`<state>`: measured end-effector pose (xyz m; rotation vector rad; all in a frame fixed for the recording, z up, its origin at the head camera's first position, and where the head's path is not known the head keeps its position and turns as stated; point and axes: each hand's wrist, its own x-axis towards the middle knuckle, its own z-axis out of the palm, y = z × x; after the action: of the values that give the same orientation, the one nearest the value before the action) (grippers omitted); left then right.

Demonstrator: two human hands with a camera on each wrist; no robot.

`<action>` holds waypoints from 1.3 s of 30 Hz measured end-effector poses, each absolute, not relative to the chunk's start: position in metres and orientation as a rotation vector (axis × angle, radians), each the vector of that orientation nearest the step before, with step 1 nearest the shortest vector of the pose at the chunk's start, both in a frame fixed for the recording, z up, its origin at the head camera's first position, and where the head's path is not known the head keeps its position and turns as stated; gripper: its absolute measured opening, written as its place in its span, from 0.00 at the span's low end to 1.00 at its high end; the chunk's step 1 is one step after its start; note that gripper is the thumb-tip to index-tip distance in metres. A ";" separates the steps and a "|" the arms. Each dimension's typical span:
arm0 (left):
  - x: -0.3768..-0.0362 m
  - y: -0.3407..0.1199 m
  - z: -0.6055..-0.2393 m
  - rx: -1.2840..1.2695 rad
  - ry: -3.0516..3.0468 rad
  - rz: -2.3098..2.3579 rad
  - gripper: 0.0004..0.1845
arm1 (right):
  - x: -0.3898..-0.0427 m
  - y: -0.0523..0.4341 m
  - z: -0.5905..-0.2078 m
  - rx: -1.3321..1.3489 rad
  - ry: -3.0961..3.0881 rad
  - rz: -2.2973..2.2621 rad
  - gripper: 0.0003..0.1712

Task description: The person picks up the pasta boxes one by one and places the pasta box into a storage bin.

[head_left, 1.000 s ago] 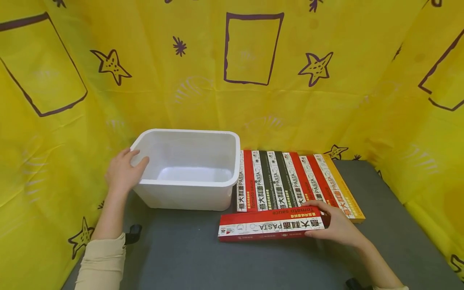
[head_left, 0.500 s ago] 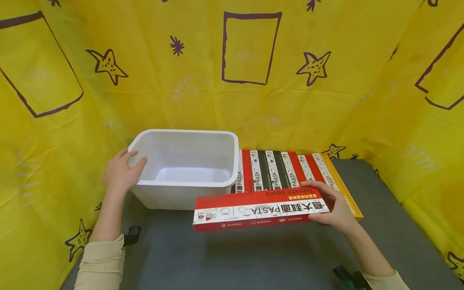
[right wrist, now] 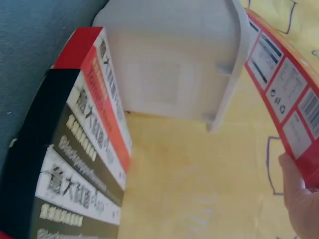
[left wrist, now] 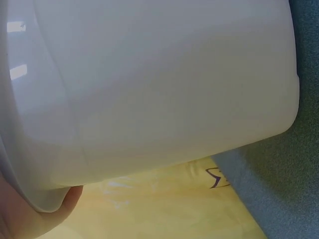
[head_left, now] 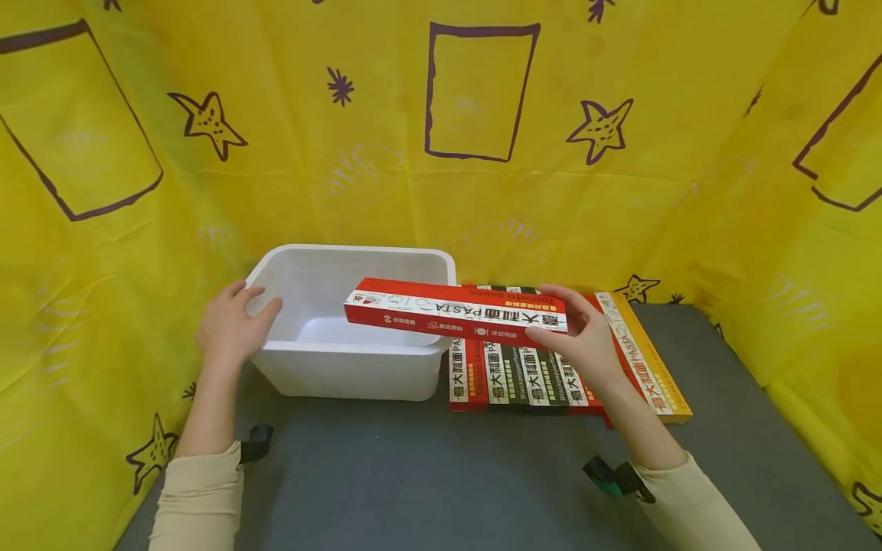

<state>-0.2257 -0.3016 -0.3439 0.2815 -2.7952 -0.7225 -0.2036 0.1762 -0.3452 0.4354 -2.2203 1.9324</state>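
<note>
white bin (head_left: 358, 367): seemingly empty | left hand (head_left: 230, 325) relaxed on rim | right hand (head_left: 586, 340) grasps red pasta box (head_left: 455, 310) above

A white plastic tub (head_left: 358, 325) has smooth, slightly glossy walls that catch small highlights near its rim. The red pasta box (head_left: 456, 308) held over it looks like printed cardboard with a light sheen. The row of pasta boxes (head_left: 551, 367) lying beside the tub is the same coated cardboard, in red, black and yellow print. The table surface (head_left: 427, 474) is a dark grey matt material with a fine, felt-like texture. The yellow backdrop (head_left: 620, 191) is thin, creased cloth or plastic sheeting with a faint shine. Both sleeves (head_left: 200, 497) are soft beige knit fabric.
</note>
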 end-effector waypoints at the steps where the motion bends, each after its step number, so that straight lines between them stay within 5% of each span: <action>1: -0.226 -0.302 -0.344 0.282 -2.794 -0.723 0.35 | -0.207 0.173 -0.345 0.437 -2.235 1.925 0.33; 39: -0.227 -0.299 -0.345 0.304 -2.765 -0.740 0.34 | -0.255 0.078 -0.347 0.753 -2.630 1.295 0.44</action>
<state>-0.2272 -0.2990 -0.3448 0.3041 -2.7653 -0.7403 -0.2553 0.0780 -0.3470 0.7526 -2.6300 1.2948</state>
